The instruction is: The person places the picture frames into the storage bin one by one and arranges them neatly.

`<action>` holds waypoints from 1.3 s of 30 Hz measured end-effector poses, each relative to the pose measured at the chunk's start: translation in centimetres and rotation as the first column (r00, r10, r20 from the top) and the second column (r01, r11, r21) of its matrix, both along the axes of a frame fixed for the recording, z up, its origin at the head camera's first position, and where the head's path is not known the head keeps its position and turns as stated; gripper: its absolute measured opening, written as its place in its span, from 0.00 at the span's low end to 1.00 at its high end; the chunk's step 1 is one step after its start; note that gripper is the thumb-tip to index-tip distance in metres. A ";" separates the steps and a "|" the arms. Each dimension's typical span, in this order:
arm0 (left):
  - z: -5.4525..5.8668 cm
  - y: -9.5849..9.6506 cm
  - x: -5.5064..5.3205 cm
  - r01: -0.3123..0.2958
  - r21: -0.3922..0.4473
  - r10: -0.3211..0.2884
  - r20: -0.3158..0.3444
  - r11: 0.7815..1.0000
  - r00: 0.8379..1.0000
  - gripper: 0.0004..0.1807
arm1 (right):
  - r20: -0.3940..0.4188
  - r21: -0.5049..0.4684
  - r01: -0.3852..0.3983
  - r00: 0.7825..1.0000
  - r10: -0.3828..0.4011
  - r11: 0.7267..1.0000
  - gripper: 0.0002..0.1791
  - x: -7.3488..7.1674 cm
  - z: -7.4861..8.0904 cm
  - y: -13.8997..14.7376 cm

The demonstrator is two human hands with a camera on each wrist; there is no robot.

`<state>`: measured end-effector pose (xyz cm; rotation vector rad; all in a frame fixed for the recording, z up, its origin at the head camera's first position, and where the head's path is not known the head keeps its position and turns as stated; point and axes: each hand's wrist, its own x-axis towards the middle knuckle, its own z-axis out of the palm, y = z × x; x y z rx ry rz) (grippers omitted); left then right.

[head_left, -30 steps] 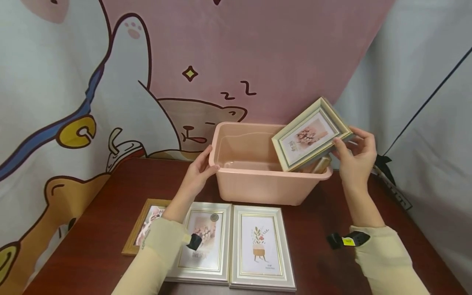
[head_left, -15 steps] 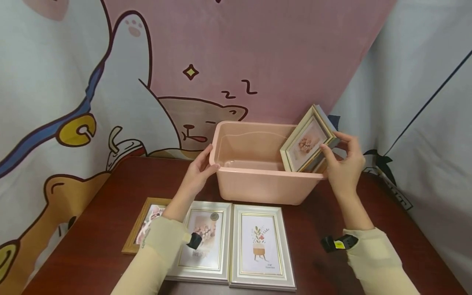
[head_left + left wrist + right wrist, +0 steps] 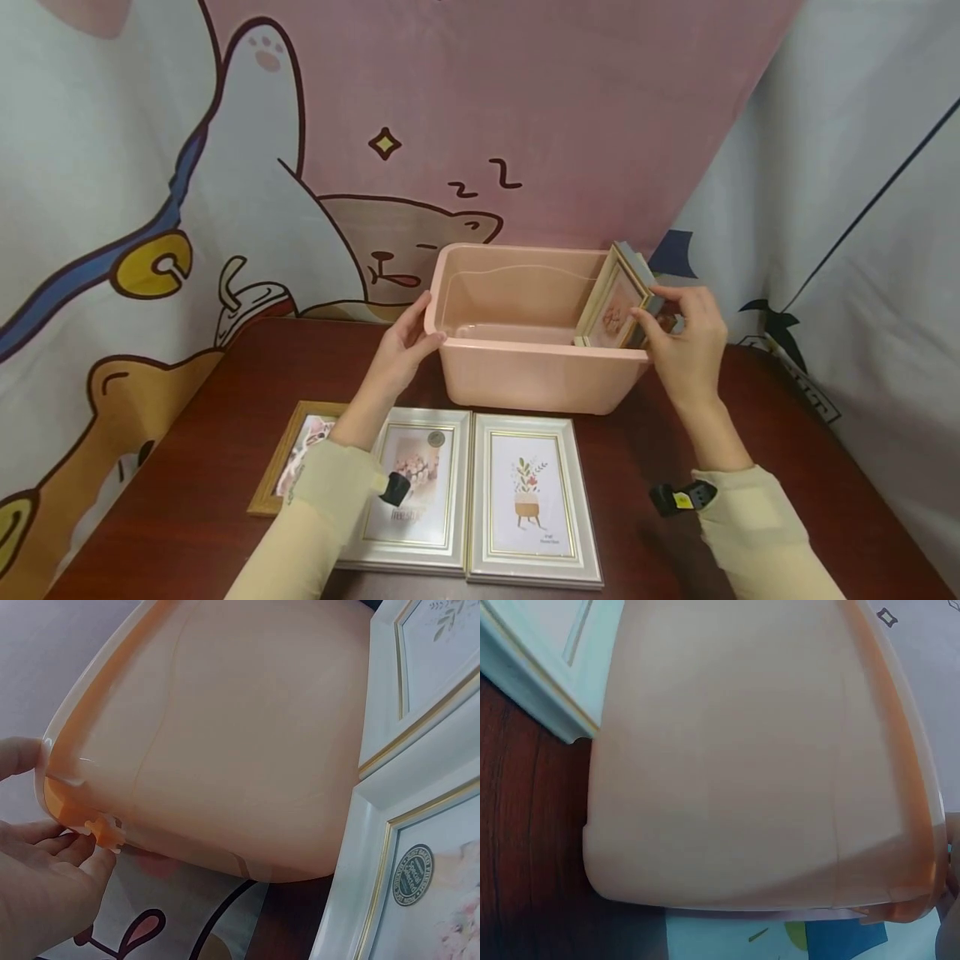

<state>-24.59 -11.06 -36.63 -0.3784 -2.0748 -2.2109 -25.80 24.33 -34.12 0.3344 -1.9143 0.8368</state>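
Observation:
A pink plastic bin (image 3: 540, 375) stands on the dark red table. My left hand (image 3: 401, 346) grips its left front corner, thumb over the rim and fingers beneath, as the left wrist view also shows. At the bin's right end, my right hand (image 3: 686, 342) pinches the edge of a cream picture frame (image 3: 609, 304) with a pink flower print. That frame leans steeply inside the bin, its lower part hidden behind the front wall. Another frame's edge shows just behind it. In the right wrist view, only a sliver of the right hand (image 3: 951, 900) appears beside the bin's rim.
Two white picture frames lie flat in front of the bin, one with a flower print (image 3: 416, 533) and one with a potted-plant print (image 3: 528, 500). A brown wooden frame (image 3: 262, 492) lies at their left, partly under the left forearm. A cartoon-printed cloth (image 3: 585, 125) hangs behind.
My right hand has moved left and down, lowering the cream picture frame into the bin's right end and tilting it more upright. The left hand stays at the rim.

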 end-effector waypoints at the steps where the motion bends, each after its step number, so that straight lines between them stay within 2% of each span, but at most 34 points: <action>1: 0.0 0.0 0.0 0.000 -0.001 0.000 -0.001 1.000 1.000 0.37 | -0.001 0.012 0.000 1.000 0.000 1.000 0.20 0.0 0.0 0.0; 9: 0.2 0.1 0.0 0.002 -0.002 -0.002 0.000 1.000 1.000 0.38 | 0.055 0.171 0.029 0.998 -0.039 0.985 0.18 0.6 0.0 -0.2; 14: 0.3 0.0 0.1 -0.009 -0.013 0.009 0.013 1.000 1.000 0.38 | 0.097 0.217 0.059 0.992 -0.082 0.974 0.17 1.0 0.0 -0.4; 19: 0.3 0.1 0.2 0.001 -0.017 0.000 0.027 1.000 1.000 0.38 | 0.091 0.245 0.081 0.990 -0.106 0.966 0.16 1.2 -0.1 -0.3; 26: 0.4 0.0 0.2 -0.001 -0.033 0.002 0.022 0.999 1.000 0.38 | 0.074 0.233 0.115 0.988 -0.135 0.966 0.15 1.6 0.0 0.2; 32: 0.5 -0.1 0.3 -0.006 -0.049 0.007 0.023 0.999 1.000 0.38 | 0.079 0.230 0.094 0.990 -0.114 0.969 0.14 1.7 0.0 0.3; 39: 0.4 -0.1 0.2 0.003 -0.023 -0.002 0.017 1.000 1.000 0.38 | 0.097 0.217 0.059 0.992 -0.082 0.974 0.14 1.8 -0.3 0.5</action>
